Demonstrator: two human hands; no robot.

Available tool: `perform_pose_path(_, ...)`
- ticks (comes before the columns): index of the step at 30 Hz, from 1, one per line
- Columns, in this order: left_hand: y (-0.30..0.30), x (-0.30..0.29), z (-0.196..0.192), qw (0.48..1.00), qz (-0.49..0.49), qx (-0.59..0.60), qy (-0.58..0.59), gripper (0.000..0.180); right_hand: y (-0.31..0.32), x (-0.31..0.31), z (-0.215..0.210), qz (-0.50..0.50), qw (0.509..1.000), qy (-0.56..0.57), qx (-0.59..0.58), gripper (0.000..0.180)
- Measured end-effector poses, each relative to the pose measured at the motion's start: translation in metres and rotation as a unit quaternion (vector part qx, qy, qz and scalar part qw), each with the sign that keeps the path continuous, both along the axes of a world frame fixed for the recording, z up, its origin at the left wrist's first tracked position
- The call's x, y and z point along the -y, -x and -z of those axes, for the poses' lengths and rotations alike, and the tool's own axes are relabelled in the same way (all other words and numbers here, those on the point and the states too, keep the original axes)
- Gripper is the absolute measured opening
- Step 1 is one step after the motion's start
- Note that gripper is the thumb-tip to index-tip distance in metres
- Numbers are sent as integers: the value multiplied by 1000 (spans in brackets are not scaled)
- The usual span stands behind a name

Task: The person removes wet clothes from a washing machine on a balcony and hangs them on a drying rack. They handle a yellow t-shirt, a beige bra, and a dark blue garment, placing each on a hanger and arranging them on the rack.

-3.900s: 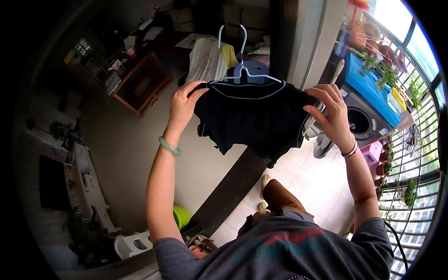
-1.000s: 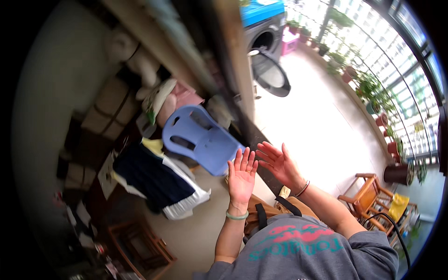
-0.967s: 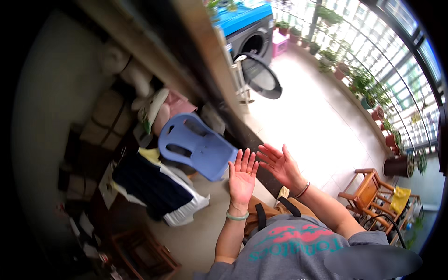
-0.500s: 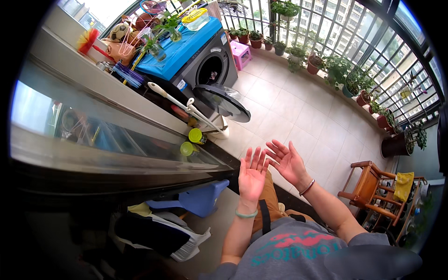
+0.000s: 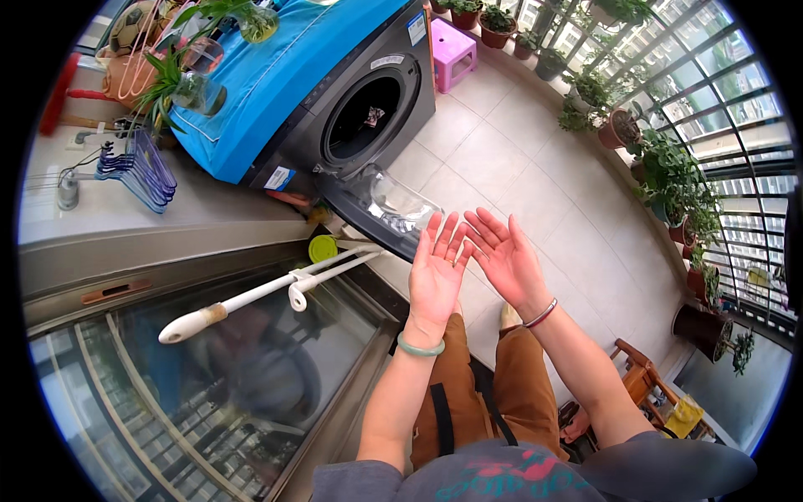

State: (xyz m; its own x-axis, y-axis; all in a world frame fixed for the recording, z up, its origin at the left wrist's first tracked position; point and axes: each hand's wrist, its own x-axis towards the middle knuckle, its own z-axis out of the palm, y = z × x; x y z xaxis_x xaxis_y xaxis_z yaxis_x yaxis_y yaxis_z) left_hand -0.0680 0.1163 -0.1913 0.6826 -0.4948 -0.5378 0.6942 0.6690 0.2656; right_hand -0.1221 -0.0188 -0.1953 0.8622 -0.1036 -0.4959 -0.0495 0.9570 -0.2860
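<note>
Item: left hand point(image 5: 437, 276). I see it raised palm up, fingers spread, holding nothing; a green bangle point(image 5: 420, 347) sits at the wrist.

Item: right hand point(image 5: 504, 258). Also flat and empty, just beside the left, fingertips nearly touching; a dark red bracelet point(image 5: 541, 314) is on the wrist.

Item: washing machine point(image 5: 351, 109), far and a little left of the hands. Its round door point(image 5: 381, 209) hangs open and low, directly beyond the fingertips. A small piece of cloth point(image 5: 372, 115) shows inside the drum.

Item: two white poles point(image 5: 268, 293), lying to the left across the sliding-door frame point(image 5: 167, 251), ends near the open door.

Item: blue hangers point(image 5: 138, 163), far left on the counter.

Risks, as I judge them: reaching forward, a shin or wrist could catch the low door and strain its hinge. A step left could knock the poles loose. The tile floor point(image 5: 535, 167) may be slick near the machine.
</note>
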Motion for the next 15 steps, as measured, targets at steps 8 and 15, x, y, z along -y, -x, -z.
perform_pose_path(8, -118, 52, 83, 993, -82, -52, -59, 34, -141, 62, 96, -108, 994, -31, 1, 58)
perform_pose_path(15, -222, 72, 166, 974, -154, -79, -143, 32, -251, 83, 183, -186, 982, -32, 20, 59)
